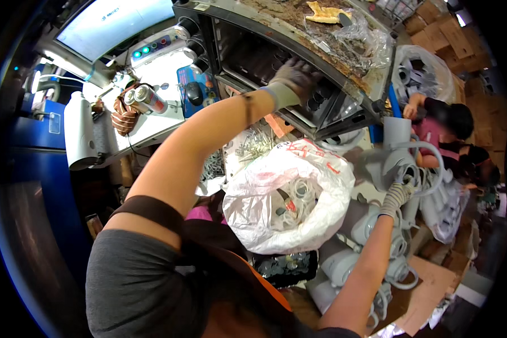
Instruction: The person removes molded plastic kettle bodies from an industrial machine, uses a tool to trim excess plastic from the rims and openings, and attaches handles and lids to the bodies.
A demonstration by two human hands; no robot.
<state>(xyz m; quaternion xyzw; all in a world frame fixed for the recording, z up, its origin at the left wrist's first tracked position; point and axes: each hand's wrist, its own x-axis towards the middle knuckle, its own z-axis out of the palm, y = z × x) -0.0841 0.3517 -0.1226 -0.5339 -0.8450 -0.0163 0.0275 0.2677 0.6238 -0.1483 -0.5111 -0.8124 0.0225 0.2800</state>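
Observation:
My left hand, in a pale knitted glove, reaches into the open front of a dark oven-like cabinet. Motion smears its fingers, and whether they hold one of the dark round pieces inside is unclear. At the right, my gloved right hand is closed on the lower edge of a grey plastic housing with a big looped handle. Between my arms stands a white plastic sack, its mouth folded open around coiled clear rings.
Similar grey housings lie at the lower right. Plastic film covers part of the cabinet's rusty top. A monitor, a mouse and spray cans are at the left. Another person works at the far right.

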